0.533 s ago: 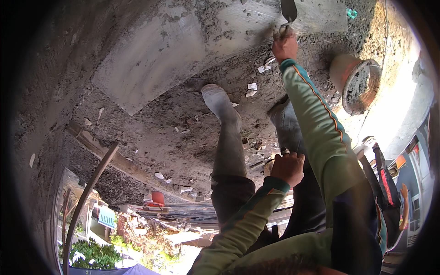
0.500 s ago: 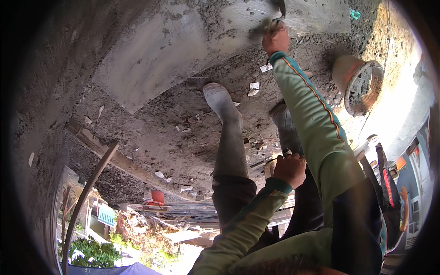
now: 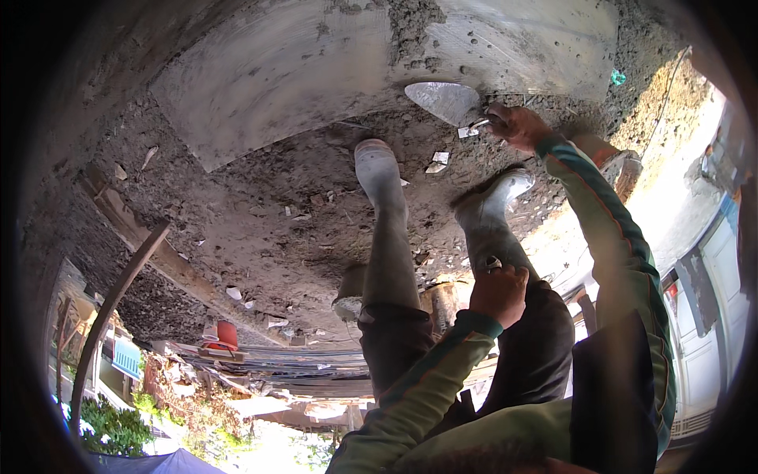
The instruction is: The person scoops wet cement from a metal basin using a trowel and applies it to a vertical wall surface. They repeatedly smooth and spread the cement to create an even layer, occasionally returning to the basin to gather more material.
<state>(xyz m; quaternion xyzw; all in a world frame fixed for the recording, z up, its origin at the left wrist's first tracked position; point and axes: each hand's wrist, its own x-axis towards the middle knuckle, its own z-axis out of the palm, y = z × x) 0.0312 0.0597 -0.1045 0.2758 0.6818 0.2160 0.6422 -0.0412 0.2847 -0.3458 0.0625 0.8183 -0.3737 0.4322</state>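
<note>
My right hand (image 3: 517, 128) is closed around the handle of a pointed trowel (image 3: 444, 101). The grey blade points left, at the lower border of a smooth grey mortar patch (image 3: 513, 47); whether it touches the surface I cannot tell. My left hand (image 3: 500, 295) is a closed fist in front of my right shin, near the knee. A small dark, shiny tip (image 3: 493, 262) sticks up from that fist; the rest of it is hidden. My grey rubber boots (image 3: 381, 178) stand apart on the rubble-strewn dirt.
A bucket (image 3: 629, 175) stands at the right, partly behind my right forearm. Another bucket (image 3: 349, 294) is beside my left leg. White broken chips (image 3: 437, 163) lie on the dirt. At left are a long wooden board (image 3: 178, 268), a curved pole (image 3: 110, 312) and a red container (image 3: 223, 335).
My right hand has moved right and down from the mortar patch, bringing the trowel blade into clear sight. The view has shifted, showing more of my right boot. My left fist stays put.
</note>
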